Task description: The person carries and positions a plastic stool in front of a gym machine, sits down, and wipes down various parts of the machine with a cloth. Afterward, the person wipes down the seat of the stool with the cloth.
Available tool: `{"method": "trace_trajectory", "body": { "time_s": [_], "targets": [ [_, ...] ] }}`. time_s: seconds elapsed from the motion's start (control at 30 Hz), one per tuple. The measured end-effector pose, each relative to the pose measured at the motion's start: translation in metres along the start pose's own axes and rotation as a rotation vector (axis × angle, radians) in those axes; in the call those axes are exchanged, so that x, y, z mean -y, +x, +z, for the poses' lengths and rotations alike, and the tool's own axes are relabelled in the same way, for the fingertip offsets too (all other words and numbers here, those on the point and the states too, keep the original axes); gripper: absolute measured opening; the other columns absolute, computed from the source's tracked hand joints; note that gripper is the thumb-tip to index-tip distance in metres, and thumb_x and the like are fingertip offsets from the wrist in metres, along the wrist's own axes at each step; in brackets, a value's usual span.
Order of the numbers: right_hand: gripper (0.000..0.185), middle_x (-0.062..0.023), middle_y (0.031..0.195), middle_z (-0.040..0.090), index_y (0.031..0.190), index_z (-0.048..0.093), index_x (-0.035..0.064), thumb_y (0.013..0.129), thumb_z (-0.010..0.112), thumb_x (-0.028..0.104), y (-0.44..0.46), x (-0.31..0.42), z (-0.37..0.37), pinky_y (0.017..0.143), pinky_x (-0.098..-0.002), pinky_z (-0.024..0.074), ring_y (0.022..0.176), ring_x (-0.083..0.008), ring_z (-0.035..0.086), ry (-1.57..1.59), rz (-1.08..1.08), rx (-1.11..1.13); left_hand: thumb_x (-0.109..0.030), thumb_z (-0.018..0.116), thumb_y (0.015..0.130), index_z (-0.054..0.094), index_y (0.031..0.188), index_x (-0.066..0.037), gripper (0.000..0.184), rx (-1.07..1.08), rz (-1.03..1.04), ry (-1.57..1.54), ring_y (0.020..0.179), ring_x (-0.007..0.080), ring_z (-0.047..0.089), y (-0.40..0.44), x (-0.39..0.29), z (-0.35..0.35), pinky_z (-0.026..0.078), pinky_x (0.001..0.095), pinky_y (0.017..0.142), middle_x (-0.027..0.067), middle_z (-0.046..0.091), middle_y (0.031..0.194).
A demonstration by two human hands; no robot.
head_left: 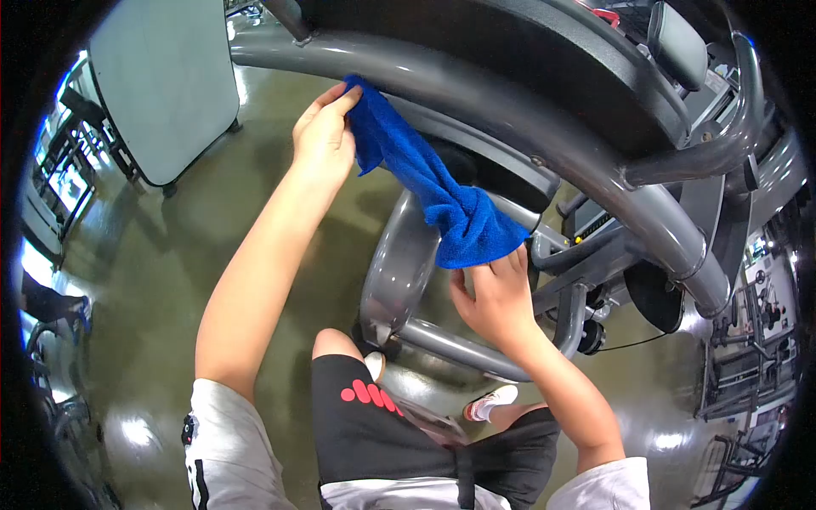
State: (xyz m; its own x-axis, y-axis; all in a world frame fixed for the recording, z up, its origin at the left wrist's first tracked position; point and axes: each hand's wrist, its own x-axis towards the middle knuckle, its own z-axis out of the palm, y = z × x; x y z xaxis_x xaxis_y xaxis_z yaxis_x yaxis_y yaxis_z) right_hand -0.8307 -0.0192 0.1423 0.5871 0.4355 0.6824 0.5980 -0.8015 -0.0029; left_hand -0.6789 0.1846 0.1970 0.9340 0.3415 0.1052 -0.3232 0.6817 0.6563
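Note:
A blue cloth (425,174) is stretched on a slant between my two hands. At its upper left corner my left hand (327,127) pinches the fabric between thumb and fingers. My right hand (497,297) is at the bunched lower right end, its fingertips partly hidden beneath the folds. Just behind the cloth runs a thick grey metal tube (476,102) of an exercise machine. Whether the cloth touches the tube, I cannot tell.
A black padded part (544,51) of the machine lies above the tube. Its curved grey base frame (399,263) stands in front of my legs. A light grey panel (161,85) stands at upper left, and gym racks (752,340) line the right side.

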Motion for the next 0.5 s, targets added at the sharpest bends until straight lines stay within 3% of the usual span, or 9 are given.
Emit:
{"method": "trace_trajectory", "body": {
  "time_s": [0.1, 0.2, 0.3, 0.37, 0.43, 0.5],
  "targets": [
    [0.045, -0.0185, 0.113, 0.052, 0.108, 0.057, 0.002, 0.064, 0.068, 0.003, 0.003, 0.005, 0.002, 0.09, -0.0473, 0.0366, 0.105, -0.0381, 0.049, 0.067, -0.017, -0.013, 0.0, 0.07, 0.074, 0.064, 0.094, 0.003, 0.021, -0.098, -0.062, -0.064, 0.07, 0.011, 0.055, 0.003, 0.003, 0.004, 0.045, 0.0226, 0.066, 0.0075, 0.061, 0.08],
    [0.045, -0.0192, 0.115, 0.052, 0.108, 0.056, 0.0016, 0.064, 0.067, 0.002, 0.007, 0.009, 0.001, 0.09, -0.0473, 0.0367, 0.105, -0.039, 0.049, 0.082, -0.014, -0.034, -0.003, 0.071, 0.068, 0.069, 0.087, -0.004, 0.02, -0.082, 0.439, 0.584, 0.061, 0.0076, 0.05, 0.003, 0.009, -0.001, 0.043, 0.0229, 0.056, 0.0008, 0.056, 0.067],
    [0.045, -0.0202, 0.118, 0.05, 0.11, 0.055, 0.0014, 0.066, 0.067, 0.003, 0.008, 0.007, -0.002, 0.091, -0.0476, 0.0359, 0.107, -0.0401, 0.047, 0.08, 0.002, -0.009, -0.004, 0.072, 0.067, 0.071, 0.088, -0.005, 0.021, -0.044, 0.531, 0.769, 0.058, 0.0073, 0.049, -0.002, 0.001, -0.007, 0.042, 0.0225, 0.055, -0.0008, 0.055, 0.064],
    [0.045, -0.021, 0.119, 0.049, 0.111, 0.054, 0.0011, 0.068, 0.066, 0.003, 0.008, 0.006, -0.005, 0.092, -0.0476, 0.0353, 0.108, -0.0407, 0.046, 0.055, 0.042, -0.01, -0.007, 0.07, 0.074, 0.067, 0.093, 0.001, 0.021, 0.064, 0.207, 0.277, 0.068, 0.0093, 0.056, 0.011, 0.008, -0.011, 0.046, 0.0238, 0.064, 0.0057, 0.063, 0.077],
    [0.045, -0.0219, 0.119, 0.048, 0.112, 0.053, 0.0008, 0.069, 0.066, 0.003, 0.004, 0.004, -0.01, 0.093, -0.0477, 0.0346, 0.11, -0.0414, 0.044, 0.025, 0.081, -0.008, -0.006, 0.068, 0.077, 0.063, 0.095, 0.002, 0.021, -0.044, -0.235, -0.054, 0.074, 0.0118, 0.059, 0.002, -0.002, 0.002, 0.046, 0.0235, 0.068, 0.0077, 0.064, 0.083],
    [0.046, -0.0241, 0.12, 0.047, 0.111, 0.054, 0.0002, 0.068, 0.066, 0.008, 0.0, -0.002, -0.014, 0.095, -0.0493, 0.0345, 0.11, -0.0439, 0.043, 0.006, 0.133, -0.032, -0.005, 0.068, 0.077, 0.061, 0.098, 0.002, 0.022, 0.02, -0.318, -0.089, 0.076, 0.0135, 0.06, -0.022, -0.01, 0.015, 0.047, 0.0243, 0.07, 0.0085, 0.064, 0.086]
  ]
}}
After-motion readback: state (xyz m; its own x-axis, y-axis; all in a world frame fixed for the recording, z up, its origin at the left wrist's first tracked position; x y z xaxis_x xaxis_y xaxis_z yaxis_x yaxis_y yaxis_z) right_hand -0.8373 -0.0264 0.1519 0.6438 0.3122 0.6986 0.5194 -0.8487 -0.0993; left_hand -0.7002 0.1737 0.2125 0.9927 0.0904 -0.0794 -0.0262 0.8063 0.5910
